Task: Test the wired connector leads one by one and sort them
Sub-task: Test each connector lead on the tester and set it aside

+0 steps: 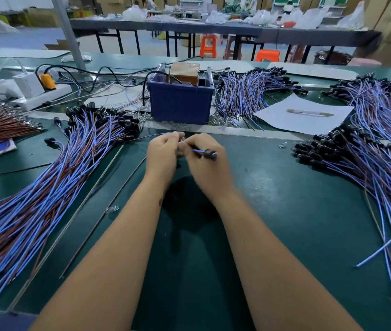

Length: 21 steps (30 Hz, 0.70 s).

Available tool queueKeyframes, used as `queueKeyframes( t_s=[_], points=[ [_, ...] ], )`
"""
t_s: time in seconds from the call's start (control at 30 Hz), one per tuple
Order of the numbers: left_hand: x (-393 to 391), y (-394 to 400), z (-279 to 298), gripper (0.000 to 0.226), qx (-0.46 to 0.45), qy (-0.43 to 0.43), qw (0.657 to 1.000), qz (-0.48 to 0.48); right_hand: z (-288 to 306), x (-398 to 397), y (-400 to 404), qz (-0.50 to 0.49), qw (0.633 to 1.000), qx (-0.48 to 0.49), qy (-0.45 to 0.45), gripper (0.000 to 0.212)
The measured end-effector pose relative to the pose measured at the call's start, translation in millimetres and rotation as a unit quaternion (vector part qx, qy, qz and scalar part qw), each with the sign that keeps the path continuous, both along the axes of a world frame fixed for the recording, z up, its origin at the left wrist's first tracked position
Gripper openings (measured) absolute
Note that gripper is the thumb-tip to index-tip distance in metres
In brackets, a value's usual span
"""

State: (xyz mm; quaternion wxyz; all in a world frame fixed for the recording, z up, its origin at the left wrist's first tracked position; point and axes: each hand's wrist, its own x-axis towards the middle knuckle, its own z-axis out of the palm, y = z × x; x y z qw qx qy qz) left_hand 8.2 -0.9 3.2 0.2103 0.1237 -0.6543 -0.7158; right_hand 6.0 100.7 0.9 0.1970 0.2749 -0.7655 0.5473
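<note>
My right hand (205, 161) is curled round one connector lead (201, 152), its black connector (211, 155) lying across the back of my fingers and the blue wire running toward my left hand (163, 154). My left hand is curled too, fingertips meeting the right's at the wire end; it seems to pinch that end, though the exact contact is blurred. Both hands hover just above the green worktop (285, 211), touching each other.

Just beyond my knuckles runs a pale strip edge, and past it stands the blue bin (180, 103) with a brown block inside. Left of my left hand a big fan of blue and brown leads (58, 175) spreads toward me, with two thin rods (108, 206) lying between it and my forearm. Right of my right hand there is bare worktop, then another heap of leads (368, 163) well apart, and a sheet of white paper (304, 115) beyond that. Under my forearms the worktop lies open.
</note>
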Motion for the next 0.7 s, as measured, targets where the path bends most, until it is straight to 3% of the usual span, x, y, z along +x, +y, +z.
queueKeyframes(
  t_s=[0.1,0.17,0.27,0.33,0.47,0.57,0.7],
  points=[
    [4,-10,1,0.015,0.084,0.005,0.996,0.011,-1,8,-6,0.052,0.993,0.067,0.077,0.004],
    [5,-14,3,0.010,0.134,0.008,0.991,0.003,-1,8,-4,0.060,0.987,0.100,0.114,0.018],
    [7,-15,7,0.033,0.177,0.011,0.984,-0.004,-1,7,-4,0.045,0.991,0.104,0.068,0.053],
    [6,-13,9,0.046,0.177,0.015,0.984,-0.027,0,4,-2,-0.001,0.999,0.053,0.006,0.054],
    [7,-11,8,0.060,0.088,-0.026,0.986,-0.140,2,-8,5,-0.060,0.984,-0.081,-0.146,0.019],
    [11,-2,7,0.046,-0.046,-0.020,0.974,-0.220,1,-15,11,-0.048,0.961,-0.152,-0.226,0.025],
    [12,8,4,0.040,-0.147,-0.025,0.970,-0.194,-2,-18,14,-0.052,0.957,-0.131,-0.252,0.018]
  ],
)
